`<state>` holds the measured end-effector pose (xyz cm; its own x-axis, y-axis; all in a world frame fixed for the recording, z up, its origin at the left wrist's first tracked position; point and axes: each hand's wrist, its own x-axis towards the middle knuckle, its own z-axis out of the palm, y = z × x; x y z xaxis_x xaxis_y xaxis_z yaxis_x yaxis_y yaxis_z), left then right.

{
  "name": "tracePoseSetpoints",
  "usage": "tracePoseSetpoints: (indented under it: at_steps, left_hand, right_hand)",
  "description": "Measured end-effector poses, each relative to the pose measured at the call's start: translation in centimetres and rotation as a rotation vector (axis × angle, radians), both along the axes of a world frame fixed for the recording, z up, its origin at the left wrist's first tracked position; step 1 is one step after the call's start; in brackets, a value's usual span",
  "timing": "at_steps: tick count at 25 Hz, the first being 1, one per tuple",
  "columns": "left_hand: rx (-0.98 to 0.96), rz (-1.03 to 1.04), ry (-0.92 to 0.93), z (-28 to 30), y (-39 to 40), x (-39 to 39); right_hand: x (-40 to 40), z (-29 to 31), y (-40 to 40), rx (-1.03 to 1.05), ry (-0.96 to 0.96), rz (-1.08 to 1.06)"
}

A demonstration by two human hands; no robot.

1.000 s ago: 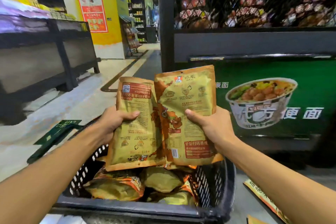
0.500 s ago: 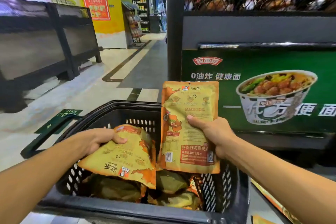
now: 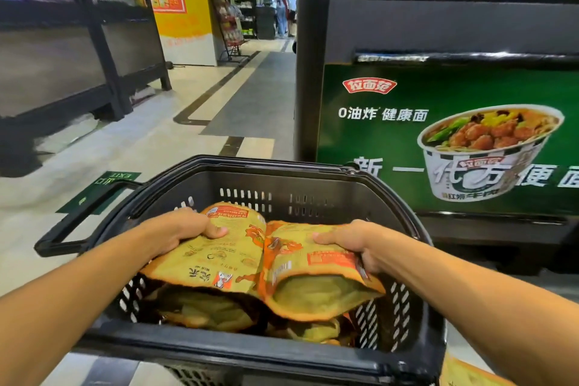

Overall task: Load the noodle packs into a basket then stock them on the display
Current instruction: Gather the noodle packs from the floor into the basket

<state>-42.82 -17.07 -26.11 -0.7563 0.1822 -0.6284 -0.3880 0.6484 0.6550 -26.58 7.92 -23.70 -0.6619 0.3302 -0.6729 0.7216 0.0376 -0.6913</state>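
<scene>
A black plastic basket [image 3: 282, 178] stands right in front of me, with several yellow-orange noodle packs lying in its bottom [image 3: 206, 310]. My left hand [image 3: 178, 229] grips one noodle pack [image 3: 219, 257] by its left edge, laid flat inside the basket. My right hand [image 3: 354, 241] grips a second noodle pack [image 3: 313, 285] by its right edge, also lying flat. The two packs sit side by side over the pile, their inner edges touching.
The dark display stand [image 3: 438, 25] with a green noodle advert [image 3: 391, 141] rises to the right, its upper wire shelf full of packs. Another pack lies on the floor at bottom right [image 3: 463, 373]. A dark counter [image 3: 78, 56] lines the left; people stand far down the aisle.
Both hands came down from chest height. The left pack went into the basket first, then the right one; both now lie flat on the pile.
</scene>
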Motion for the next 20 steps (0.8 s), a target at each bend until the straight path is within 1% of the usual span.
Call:
tracePoseSetpoints:
  at_steps: [1,2,4,5,7,9,13,15,18,20]
  left_hand:
    - [-0.065,-0.025,0.091,-0.4,0.2,-0.2]
    - [-0.169,-0.074,0.209,-0.7,0.3,-0.3]
    - [-0.356,-0.202,0.418,-1.3,0.5,-0.3]
    - [-0.392,-0.277,0.464,-1.4,0.5,-0.2]
    - [-0.392,-0.396,0.461,-1.0,0.6,0.0]
    - [-0.397,-0.475,0.431,-0.7,0.3,0.0]
    - [-0.420,-0.538,0.400,0.3,-0.5,0.7]
    - [-0.441,-0.563,0.465,1.2,-0.5,1.3]
    - [-0.560,-0.559,0.659,3.5,-0.3,1.4]
    - [-0.642,-0.527,0.810,5.2,0.0,1.2]
  right_hand:
    - [-0.5,-0.1,0.3,-0.006,-0.051,0.033]
    - [-0.9,-0.1,0.6,-0.009,-0.079,0.048]
    - [-1.6,-0.6,1.0,0.051,-0.070,0.054]
    - [-1.9,-1.1,1.2,0.111,-0.039,0.042]
    - [-2.2,-1.9,1.5,0.205,0.024,0.027]
    - [-2.1,-2.1,1.4,0.265,0.051,0.065]
    - [-1.5,-2.1,1.5,0.360,0.045,0.149]
    - [-1.3,-1.6,1.8,0.461,0.094,0.218]
    - [-0.7,0.6,2.5,0.755,0.288,0.353]
    - [0.3,2.2,2.9,0.963,0.378,0.442]
